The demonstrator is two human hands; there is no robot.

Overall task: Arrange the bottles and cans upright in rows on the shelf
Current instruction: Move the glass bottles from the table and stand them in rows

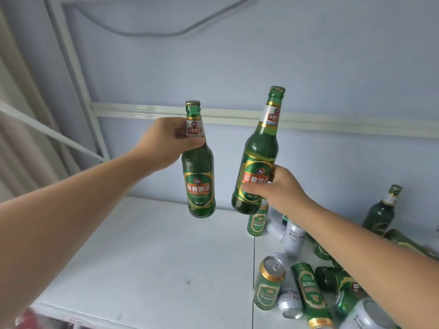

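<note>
2 bottles held above shelf [147, 257], left bottle [199, 179], right bottle [257, 162], cans [306, 286] heaped at right

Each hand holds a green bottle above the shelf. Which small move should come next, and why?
Probably lower the left bottle straight down and stand it on the bare left part of the shelf, near the back wall. The left hand grips it by the neck, the right hand grips the right bottle by the body; both hang in the air. Cans lie jumbled at the right.
</note>
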